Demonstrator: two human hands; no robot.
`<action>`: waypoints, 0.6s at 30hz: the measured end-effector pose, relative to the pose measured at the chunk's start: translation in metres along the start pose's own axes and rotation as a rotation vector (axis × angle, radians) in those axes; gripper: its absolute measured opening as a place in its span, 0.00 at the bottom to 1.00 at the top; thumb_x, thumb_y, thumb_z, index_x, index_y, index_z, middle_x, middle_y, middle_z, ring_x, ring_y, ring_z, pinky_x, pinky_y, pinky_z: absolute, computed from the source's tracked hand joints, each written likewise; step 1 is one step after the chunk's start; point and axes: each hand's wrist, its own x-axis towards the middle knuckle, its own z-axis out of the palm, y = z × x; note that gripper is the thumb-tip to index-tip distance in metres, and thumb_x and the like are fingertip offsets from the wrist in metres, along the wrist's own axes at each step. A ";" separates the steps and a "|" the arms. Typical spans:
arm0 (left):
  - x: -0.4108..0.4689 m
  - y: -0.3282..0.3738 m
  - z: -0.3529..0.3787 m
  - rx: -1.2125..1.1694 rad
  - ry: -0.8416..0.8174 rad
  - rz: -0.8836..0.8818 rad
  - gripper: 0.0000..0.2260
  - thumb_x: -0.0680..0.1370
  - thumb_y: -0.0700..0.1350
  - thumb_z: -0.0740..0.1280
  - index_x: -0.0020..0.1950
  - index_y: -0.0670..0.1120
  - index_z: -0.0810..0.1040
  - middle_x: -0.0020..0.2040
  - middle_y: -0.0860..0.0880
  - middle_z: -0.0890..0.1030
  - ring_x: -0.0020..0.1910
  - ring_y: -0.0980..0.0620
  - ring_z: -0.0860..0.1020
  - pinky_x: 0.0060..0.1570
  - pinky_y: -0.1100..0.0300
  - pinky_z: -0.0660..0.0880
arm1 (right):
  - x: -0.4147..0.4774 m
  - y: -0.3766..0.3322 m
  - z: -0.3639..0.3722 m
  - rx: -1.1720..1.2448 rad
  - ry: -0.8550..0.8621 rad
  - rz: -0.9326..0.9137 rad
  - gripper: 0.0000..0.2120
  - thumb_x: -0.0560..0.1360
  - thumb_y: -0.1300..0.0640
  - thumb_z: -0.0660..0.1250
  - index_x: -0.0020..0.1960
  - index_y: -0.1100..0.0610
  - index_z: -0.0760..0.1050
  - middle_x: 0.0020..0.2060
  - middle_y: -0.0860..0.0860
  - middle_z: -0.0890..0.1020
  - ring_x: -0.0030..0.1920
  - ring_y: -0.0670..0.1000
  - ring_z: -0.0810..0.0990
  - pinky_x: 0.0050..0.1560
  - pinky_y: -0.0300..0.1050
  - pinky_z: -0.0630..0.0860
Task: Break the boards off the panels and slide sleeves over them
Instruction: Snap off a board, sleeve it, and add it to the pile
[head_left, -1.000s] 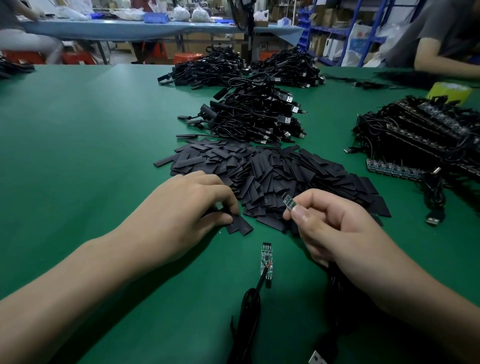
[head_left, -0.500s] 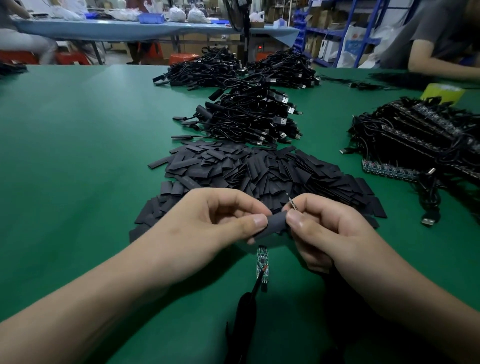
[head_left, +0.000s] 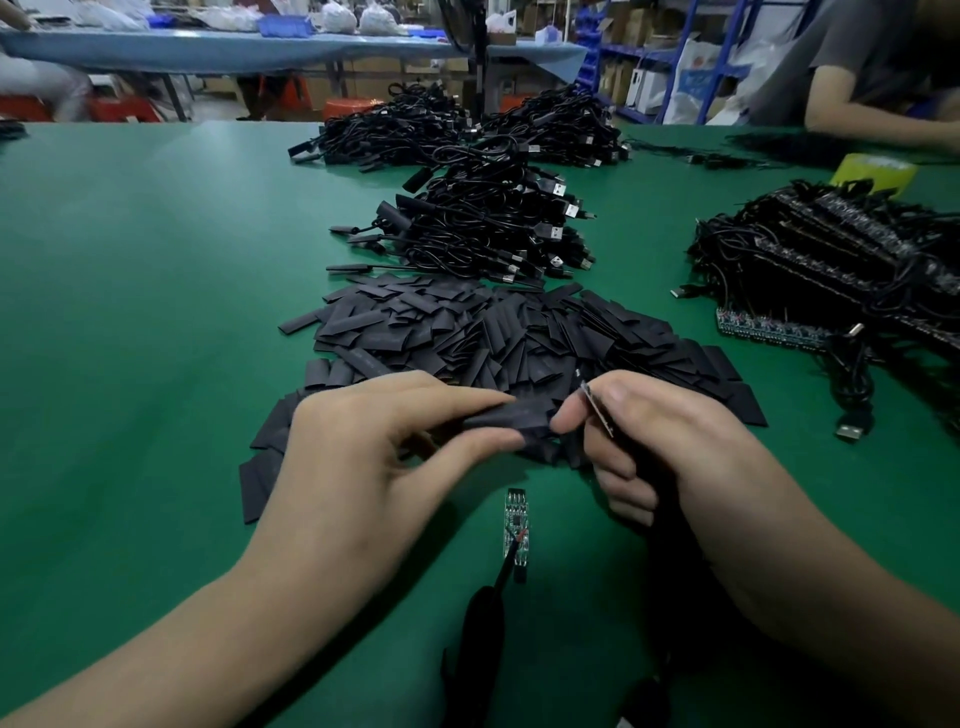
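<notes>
lifted off the pile since a second ago: left hand (head_left: 374, 457), thumb and forefinger pinching flat matte black sleeve (head_left: 511, 415), its end meeting right hand (head_left: 665, 441), which pinches thin edge-on circuit board (head_left: 597, 410). near: pale green bare board on black cable (head_left: 516, 525). far: loose sleeve pile (head_left: 493, 332), near edge hidden by hands; glossy cable heaps (head_left: 483, 228); green mat (head_left: 130, 260).

The table (head_left: 156, 312) is plain green, and the sleeves (head_left: 467, 332) piled at its middle are matt black. Far cables (head_left: 483, 228) are black; the near board (head_left: 517, 530) is pale with a red wire.
</notes>
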 end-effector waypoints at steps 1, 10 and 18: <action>0.000 -0.001 -0.001 -0.022 0.001 -0.032 0.10 0.72 0.54 0.75 0.52 0.55 0.87 0.41 0.60 0.84 0.40 0.62 0.81 0.42 0.70 0.74 | 0.001 0.001 -0.001 -0.021 -0.003 0.005 0.12 0.81 0.51 0.65 0.43 0.54 0.82 0.28 0.48 0.66 0.26 0.46 0.61 0.25 0.37 0.59; -0.001 -0.009 0.002 -0.134 -0.025 -0.135 0.10 0.70 0.53 0.76 0.50 0.54 0.88 0.41 0.60 0.86 0.41 0.62 0.83 0.45 0.66 0.77 | -0.005 0.000 -0.005 -0.183 -0.028 -0.092 0.02 0.78 0.54 0.66 0.48 0.50 0.78 0.28 0.47 0.72 0.28 0.46 0.66 0.29 0.35 0.66; -0.002 -0.009 0.001 -0.136 -0.087 -0.099 0.09 0.73 0.54 0.73 0.51 0.55 0.87 0.39 0.61 0.84 0.39 0.61 0.82 0.41 0.71 0.73 | -0.005 -0.005 -0.002 -0.275 0.002 -0.125 0.08 0.81 0.59 0.67 0.46 0.47 0.80 0.28 0.41 0.74 0.28 0.41 0.69 0.29 0.30 0.67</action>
